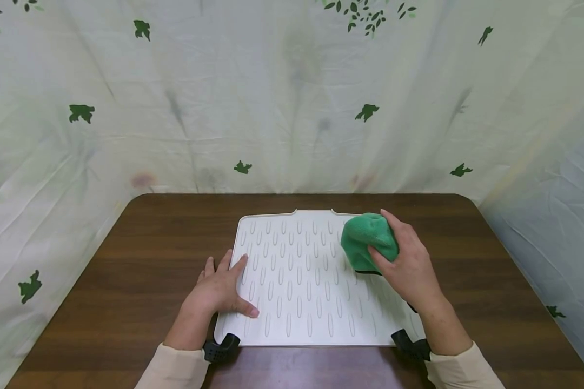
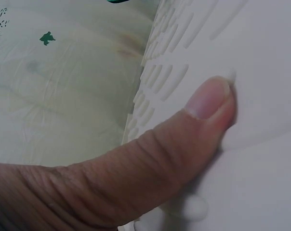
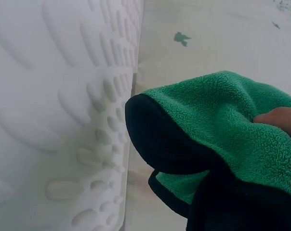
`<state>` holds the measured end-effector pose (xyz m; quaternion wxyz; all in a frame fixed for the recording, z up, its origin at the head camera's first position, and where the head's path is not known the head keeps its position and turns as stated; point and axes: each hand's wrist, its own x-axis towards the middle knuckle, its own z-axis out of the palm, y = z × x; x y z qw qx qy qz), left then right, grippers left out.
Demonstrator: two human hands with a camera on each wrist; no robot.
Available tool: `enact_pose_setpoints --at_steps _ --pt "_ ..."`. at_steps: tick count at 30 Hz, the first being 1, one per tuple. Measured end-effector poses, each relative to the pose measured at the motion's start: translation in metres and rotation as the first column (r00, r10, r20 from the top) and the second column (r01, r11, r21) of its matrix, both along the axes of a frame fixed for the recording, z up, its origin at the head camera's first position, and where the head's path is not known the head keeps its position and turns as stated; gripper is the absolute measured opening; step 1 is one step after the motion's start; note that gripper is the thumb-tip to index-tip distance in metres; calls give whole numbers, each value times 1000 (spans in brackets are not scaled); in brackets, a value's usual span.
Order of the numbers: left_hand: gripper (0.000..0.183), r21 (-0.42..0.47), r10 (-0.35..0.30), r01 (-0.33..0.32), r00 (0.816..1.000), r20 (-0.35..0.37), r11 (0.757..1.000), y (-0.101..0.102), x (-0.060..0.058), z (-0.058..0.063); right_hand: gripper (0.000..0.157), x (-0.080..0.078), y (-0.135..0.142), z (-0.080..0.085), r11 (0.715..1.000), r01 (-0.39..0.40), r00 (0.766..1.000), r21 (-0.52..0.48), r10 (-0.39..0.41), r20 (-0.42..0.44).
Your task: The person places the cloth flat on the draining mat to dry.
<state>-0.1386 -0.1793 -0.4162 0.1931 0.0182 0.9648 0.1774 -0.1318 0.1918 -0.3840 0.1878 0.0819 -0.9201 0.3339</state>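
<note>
A white plastic drain board with rows of raised oval ridges lies flat on the table. My left hand rests at its left edge with fingers spread, and the thumb presses on the ridged surface in the left wrist view. My right hand grips a bunched green cloth over the board's right side. Dark edging trims the plush cloth in the right wrist view, where a fingertip sinks into its folds. Part of the board's right edge is hidden behind the right hand and wrist.
The brown wood table extends on both sides of the board and behind it. A pale curtain with green leaf prints hangs along the table's back edge. Black camera mounts sit on both wrists.
</note>
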Motion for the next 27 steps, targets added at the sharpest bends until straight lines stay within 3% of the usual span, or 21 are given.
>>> enact_pose_setpoints --at_steps 27 --pt "135 -15 -4 3 1000 -7 1000 0 0 -1 80 3 -9 0 999 -39 999 15 39 -4"
